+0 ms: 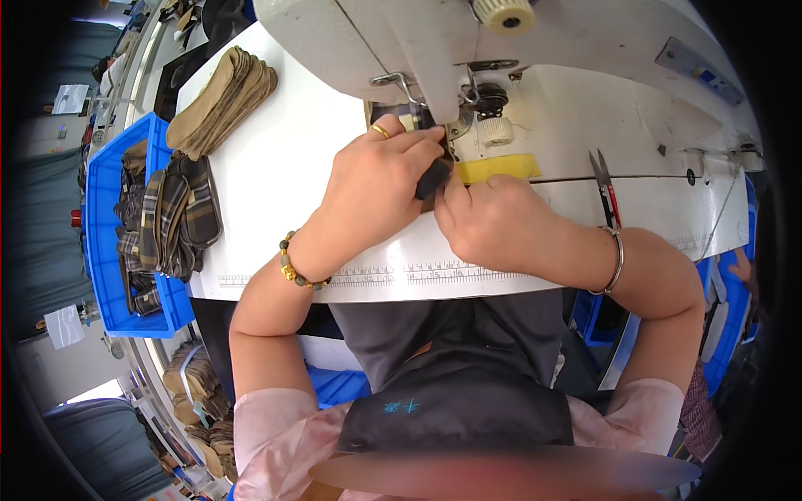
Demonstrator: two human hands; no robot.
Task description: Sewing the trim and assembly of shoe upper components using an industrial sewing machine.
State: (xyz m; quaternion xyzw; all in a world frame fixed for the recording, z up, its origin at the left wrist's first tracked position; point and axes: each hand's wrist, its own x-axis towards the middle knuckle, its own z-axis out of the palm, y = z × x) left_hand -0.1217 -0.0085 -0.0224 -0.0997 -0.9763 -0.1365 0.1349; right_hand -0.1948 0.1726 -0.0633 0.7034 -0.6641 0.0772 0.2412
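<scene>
Under the head of a white sewing machine [401, 42], a small dark fabric piece [433, 179] lies at the presser foot. My left hand [376, 171] bends over it from the left, fingers closed on its upper part. On the near right side, my right hand [497, 219] is curled, with thumb and forefinger pinched at the fabric's edge. My fingers hide most of the piece and the spot beneath the needle. A yellow strip [501, 169] lies just beyond my right knuckles. Farther right, small thread snips [608, 188] with a red handle rest on the white table [284, 184].
A fanned stack of tan fabric pieces [221, 100] sits at the table's far left. Plaid fabric pieces [180, 213] fill and overhang a blue bin [98, 217] beside the table. A printed ruler [368, 274] runs along the front edge. At right, a person's hand [740, 265] shows near blue bins.
</scene>
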